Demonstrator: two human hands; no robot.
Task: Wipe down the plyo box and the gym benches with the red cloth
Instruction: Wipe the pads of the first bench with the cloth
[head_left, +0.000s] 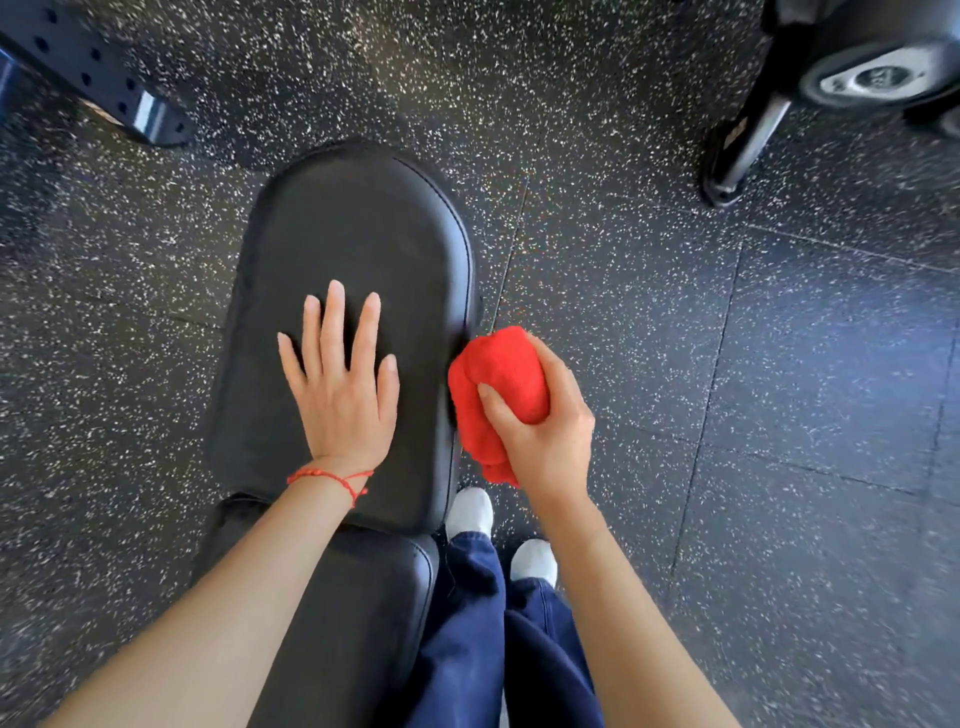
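A black padded gym bench (358, 228) runs away from me in the middle of the view, with a second pad section (358, 613) nearer to me. My left hand (345, 384) lies flat on the far pad, fingers straight and spread. My right hand (540, 431) grips the bunched red cloth (501, 379) against the bench's right side edge. No plyo box is in view.
Speckled black rubber floor (727, 364) surrounds the bench. A dark blue perforated frame (98, 78) lies at the top left. Black equipment with a metal leg and a round weight (878, 78) stands at the top right. My feet (470, 512) are just right of the bench.
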